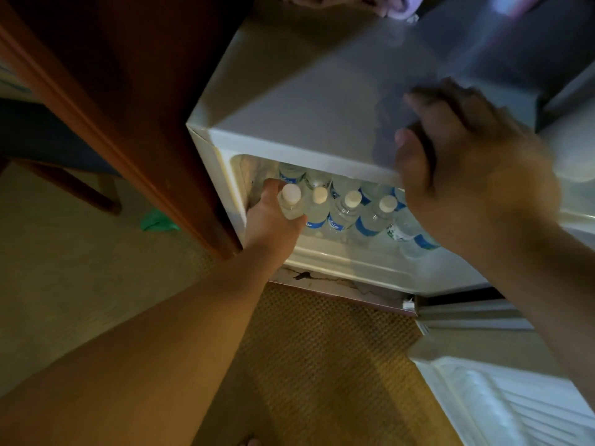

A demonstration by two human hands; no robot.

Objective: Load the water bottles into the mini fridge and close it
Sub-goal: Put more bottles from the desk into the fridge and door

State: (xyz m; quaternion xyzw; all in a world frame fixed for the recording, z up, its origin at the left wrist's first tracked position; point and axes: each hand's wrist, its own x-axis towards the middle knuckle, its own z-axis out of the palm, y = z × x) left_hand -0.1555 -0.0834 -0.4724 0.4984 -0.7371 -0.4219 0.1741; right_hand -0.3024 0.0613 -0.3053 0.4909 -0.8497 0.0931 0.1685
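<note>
Your left hand (273,217) is wrapped round a water bottle (290,204) at the left end of the front row inside the mini fridge (289,101), just beside the left inner wall. Set it down flush against its neighbour, base flat on the shelf, before you loosen your fingers; a tilted bottle could tip the row. It stands upright, long axis vertical, white cap (291,192) pointing up toward you, like the other bottles (351,210) in the row. Your right hand (457,175) braces on the fridge's top front edge, fingers spread flat, holding nothing. The door (502,400) hangs open at lower right, not yet closed.
</note>
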